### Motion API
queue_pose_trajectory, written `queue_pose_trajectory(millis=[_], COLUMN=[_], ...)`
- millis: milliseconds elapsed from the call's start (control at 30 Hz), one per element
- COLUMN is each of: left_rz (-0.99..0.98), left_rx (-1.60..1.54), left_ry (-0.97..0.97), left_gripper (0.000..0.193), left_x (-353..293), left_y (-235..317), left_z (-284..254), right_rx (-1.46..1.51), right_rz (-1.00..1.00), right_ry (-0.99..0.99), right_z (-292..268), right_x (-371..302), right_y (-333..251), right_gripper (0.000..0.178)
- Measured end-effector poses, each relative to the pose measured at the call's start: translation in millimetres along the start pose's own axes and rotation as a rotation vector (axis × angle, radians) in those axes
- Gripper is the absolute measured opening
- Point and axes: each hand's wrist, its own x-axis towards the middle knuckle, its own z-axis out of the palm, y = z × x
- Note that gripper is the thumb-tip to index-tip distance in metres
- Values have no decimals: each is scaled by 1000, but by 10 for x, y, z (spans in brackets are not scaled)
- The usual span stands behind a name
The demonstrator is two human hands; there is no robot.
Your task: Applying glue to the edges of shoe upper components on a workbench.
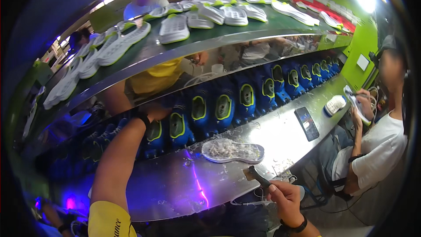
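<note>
One long metal surface (160, 186) stretches from eight o'clock up towards two, the biggest thing within reach. Beyond it, towards twelve, a raised green shelf (285, 25) carries white soles (174, 28).

Along the surface's far side stands a row of blue shoes (249, 111) with yellow-green collars, following that same eight-to-two line; each shoe near the middle has its own long axis closer to twelve-and-six.

On the near side of the row lies a pale sole-shaped piece (224, 160), heaped with shreds (230, 148), its long axis close to nine-and-three. It sits at about four o'clock from the left hand and between ten and eleven from the right.

Of the two hands, the left hand (157, 113) is plainly nearer the shoes: it reaches in among them at the row's dim left part, with one blue shoe (189, 132) just beside it at four o'clock. Its fingers are too dark to tell how far they are curled or whether they grip anything. The right hand (287, 195) is well apart from that shoe, which lies at ten o'clock from it; its fingers close around a small dark-handled brush (262, 180), whose head also points to ten.
</note>
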Motion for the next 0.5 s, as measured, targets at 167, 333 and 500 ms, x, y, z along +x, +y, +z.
queue_pose_trajectory(millis=[167, 333, 500], left_rz=[-156, -306, -478], left_rx=[-369, -306, -1745], left_ry=[-64, 276, 42], left_gripper=[65, 52, 25], left_x=[-554, -975, -1906], left_y=[-370, -461, -518], left_z=[56, -4, -410], right_rx=[-44, -78, -134], right_rz=[7, -12, -41], right_ry=[-123, -167, -177], right_z=[235, 398, 493], right_x=[-114, -301, -460], right_y=[-83, -232, -293], right_gripper=[26, 28, 27])
